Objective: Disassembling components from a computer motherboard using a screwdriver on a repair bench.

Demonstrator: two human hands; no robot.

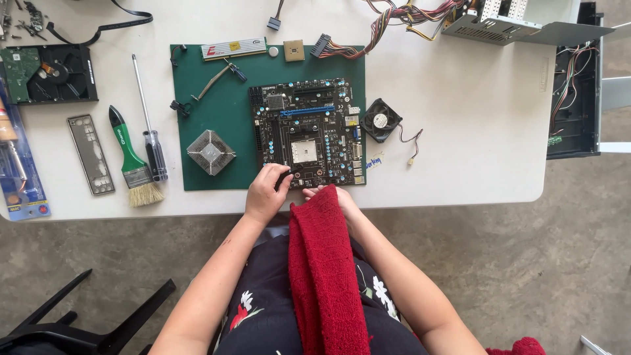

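A black motherboard [309, 131] lies on a green mat [217, 105] on the white table [473, 118]. My left hand [265, 192] rests at the board's near-left corner, fingers curled against its edge. My right hand [342, 199] sits at the table's front edge just below the board, mostly covered by a dark red towel [322, 263] that drapes over it and down my lap. Whether the right hand grips the towel is hidden.
On the mat: a metal heatsink [210, 152], a memory stick [233, 48], a processor chip [294, 50]. A small fan [380, 120] lies right of the board. Left: brush [131, 161], screwdriver [150, 125], metal port plate [91, 154], hard drive [47, 73]. Computer case [575, 85] at right.
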